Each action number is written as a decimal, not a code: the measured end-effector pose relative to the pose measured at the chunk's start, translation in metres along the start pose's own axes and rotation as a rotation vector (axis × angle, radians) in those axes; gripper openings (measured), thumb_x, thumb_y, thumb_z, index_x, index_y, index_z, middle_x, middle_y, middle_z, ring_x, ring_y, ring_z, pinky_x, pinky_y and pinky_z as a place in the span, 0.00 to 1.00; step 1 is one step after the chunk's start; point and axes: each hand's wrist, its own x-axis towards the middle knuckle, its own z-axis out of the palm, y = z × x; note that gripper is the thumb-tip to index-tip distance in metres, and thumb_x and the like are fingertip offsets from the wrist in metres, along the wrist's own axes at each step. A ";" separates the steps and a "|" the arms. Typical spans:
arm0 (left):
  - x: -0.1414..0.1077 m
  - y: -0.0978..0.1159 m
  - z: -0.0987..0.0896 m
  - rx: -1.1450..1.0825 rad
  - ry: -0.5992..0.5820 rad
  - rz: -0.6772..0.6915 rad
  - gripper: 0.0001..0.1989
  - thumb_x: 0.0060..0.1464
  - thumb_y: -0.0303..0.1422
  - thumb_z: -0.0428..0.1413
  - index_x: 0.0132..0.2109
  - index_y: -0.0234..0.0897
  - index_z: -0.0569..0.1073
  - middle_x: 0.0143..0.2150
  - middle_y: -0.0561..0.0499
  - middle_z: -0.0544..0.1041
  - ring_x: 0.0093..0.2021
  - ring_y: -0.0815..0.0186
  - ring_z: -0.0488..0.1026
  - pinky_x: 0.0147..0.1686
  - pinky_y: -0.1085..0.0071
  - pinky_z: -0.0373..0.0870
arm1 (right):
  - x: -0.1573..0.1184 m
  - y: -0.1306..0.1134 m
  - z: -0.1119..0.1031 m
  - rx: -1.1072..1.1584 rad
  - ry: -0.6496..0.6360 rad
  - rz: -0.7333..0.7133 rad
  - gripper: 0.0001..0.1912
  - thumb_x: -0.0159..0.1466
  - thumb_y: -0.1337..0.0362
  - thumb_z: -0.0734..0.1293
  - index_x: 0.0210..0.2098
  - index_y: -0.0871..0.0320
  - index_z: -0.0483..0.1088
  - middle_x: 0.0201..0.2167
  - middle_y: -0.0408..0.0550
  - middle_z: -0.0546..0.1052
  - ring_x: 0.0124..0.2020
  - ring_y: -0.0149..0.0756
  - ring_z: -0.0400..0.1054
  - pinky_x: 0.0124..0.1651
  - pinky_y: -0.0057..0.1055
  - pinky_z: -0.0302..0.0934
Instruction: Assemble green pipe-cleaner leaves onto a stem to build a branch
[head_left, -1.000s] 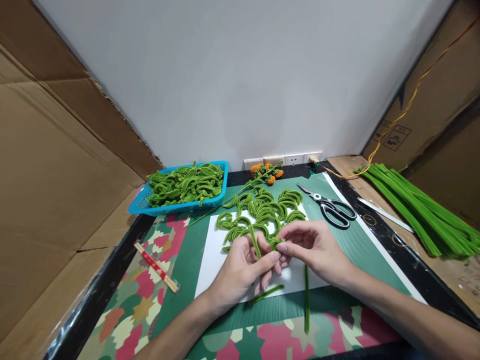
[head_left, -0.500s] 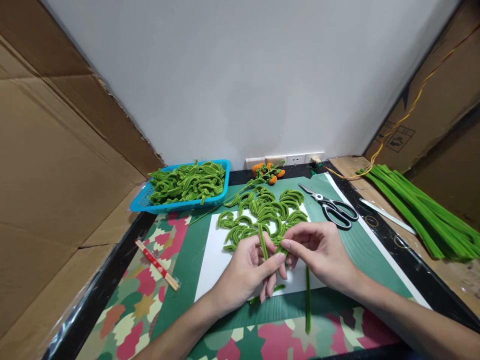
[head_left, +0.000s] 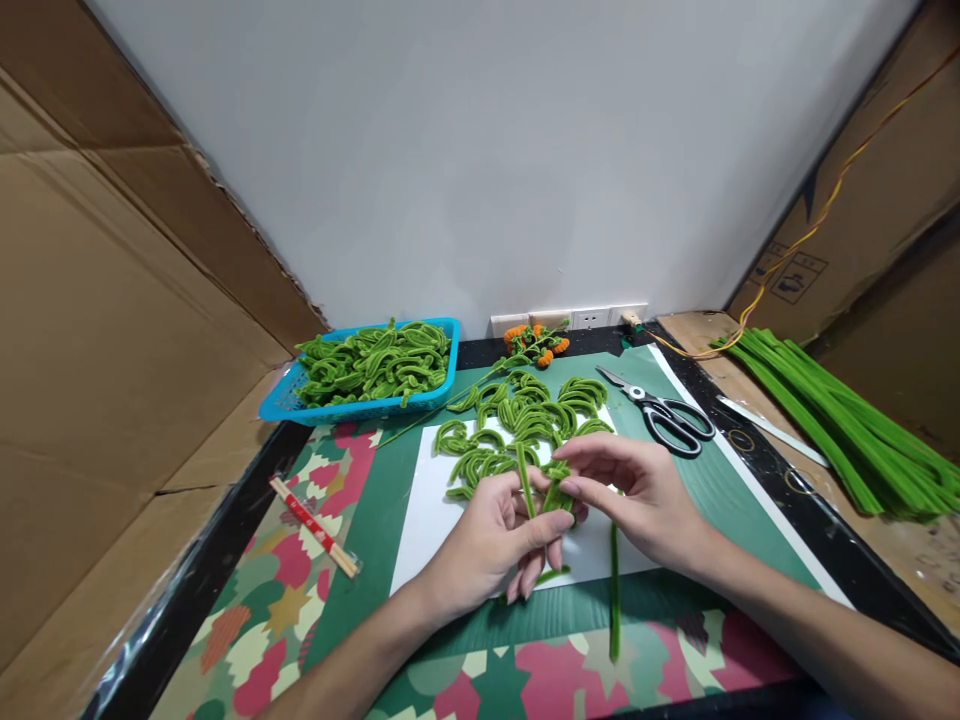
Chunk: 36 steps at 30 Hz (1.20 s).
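My left hand [head_left: 484,535] is closed around a green pipe cleaner [head_left: 523,480], one end of which sticks up past the fingers. Just right of it, a bent, looped part of green pipe cleaner [head_left: 556,497] sits between both hands. The thumb and forefinger of my right hand [head_left: 641,495] grip this part near its top. A long straight green length [head_left: 615,595] hangs below my right hand; where it joins is hidden. Behind my hands, many curled green pipe cleaner pieces [head_left: 536,425] lie on a white sheet [head_left: 416,535]. A short green piece [head_left: 553,576] shows under my left fingers.
A blue basket [head_left: 360,412] heaped with green pieces stands back left. Orange flowers [head_left: 536,340] lie by the wall. Black-handled scissors [head_left: 664,412] rest to the right, before a bundle of long green pipe cleaners [head_left: 840,420]. Wrapped chopsticks [head_left: 313,527] lie left.
My right fingers have lifted and opened slightly around the looped part, and more of it shows between my hands. My left hand has barely moved and keeps its hold.
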 end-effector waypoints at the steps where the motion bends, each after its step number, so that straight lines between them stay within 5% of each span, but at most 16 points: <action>1: 0.000 -0.001 0.000 0.004 -0.002 0.001 0.20 0.61 0.46 0.67 0.44 0.36 0.69 0.25 0.51 0.81 0.13 0.74 0.69 0.11 0.83 0.64 | 0.000 0.000 -0.001 -0.017 -0.014 -0.002 0.10 0.67 0.60 0.76 0.47 0.54 0.81 0.38 0.47 0.83 0.32 0.34 0.78 0.36 0.30 0.76; 5: 0.000 0.000 0.000 -0.005 -0.033 0.001 0.20 0.63 0.48 0.64 0.43 0.38 0.67 0.26 0.51 0.81 0.13 0.72 0.71 0.11 0.82 0.63 | 0.000 0.003 -0.008 -0.137 -0.014 -0.091 0.12 0.75 0.61 0.67 0.55 0.51 0.79 0.43 0.49 0.82 0.34 0.36 0.78 0.35 0.33 0.76; 10: -0.004 0.006 0.001 -0.039 -0.231 -0.116 0.21 0.65 0.52 0.61 0.44 0.39 0.67 0.29 0.50 0.82 0.15 0.72 0.72 0.13 0.81 0.65 | 0.002 0.007 -0.016 -0.503 -0.168 -0.435 0.25 0.75 0.73 0.58 0.65 0.49 0.73 0.63 0.55 0.73 0.61 0.45 0.72 0.57 0.42 0.73; 14: -0.005 0.009 0.003 0.035 -0.344 -0.168 0.24 0.67 0.51 0.59 0.33 0.35 0.72 0.21 0.52 0.74 0.14 0.72 0.68 0.15 0.79 0.63 | 0.001 0.008 -0.014 -0.622 -0.257 -0.483 0.20 0.74 0.73 0.61 0.61 0.51 0.73 0.61 0.57 0.75 0.57 0.45 0.74 0.54 0.41 0.73; 19: -0.004 0.009 0.001 0.065 -0.285 -0.174 0.23 0.63 0.51 0.63 0.34 0.35 0.72 0.25 0.50 0.78 0.15 0.73 0.69 0.14 0.80 0.61 | -0.001 0.009 -0.011 -0.670 -0.232 -0.515 0.15 0.75 0.71 0.64 0.56 0.53 0.75 0.45 0.54 0.81 0.45 0.42 0.75 0.46 0.38 0.73; 25: -0.001 0.008 -0.004 0.037 -0.141 -0.081 0.20 0.67 0.51 0.59 0.47 0.38 0.68 0.28 0.49 0.83 0.14 0.72 0.71 0.13 0.82 0.61 | 0.000 0.005 -0.013 -0.689 -0.142 -0.489 0.11 0.75 0.70 0.65 0.51 0.53 0.78 0.40 0.51 0.82 0.40 0.41 0.76 0.42 0.36 0.72; 36: -0.001 0.007 -0.001 0.040 0.037 0.070 0.16 0.70 0.46 0.57 0.44 0.39 0.65 0.29 0.53 0.80 0.14 0.75 0.69 0.13 0.84 0.60 | -0.004 0.001 -0.009 -0.656 -0.105 -0.443 0.11 0.73 0.70 0.66 0.52 0.55 0.77 0.37 0.50 0.82 0.34 0.38 0.77 0.36 0.33 0.70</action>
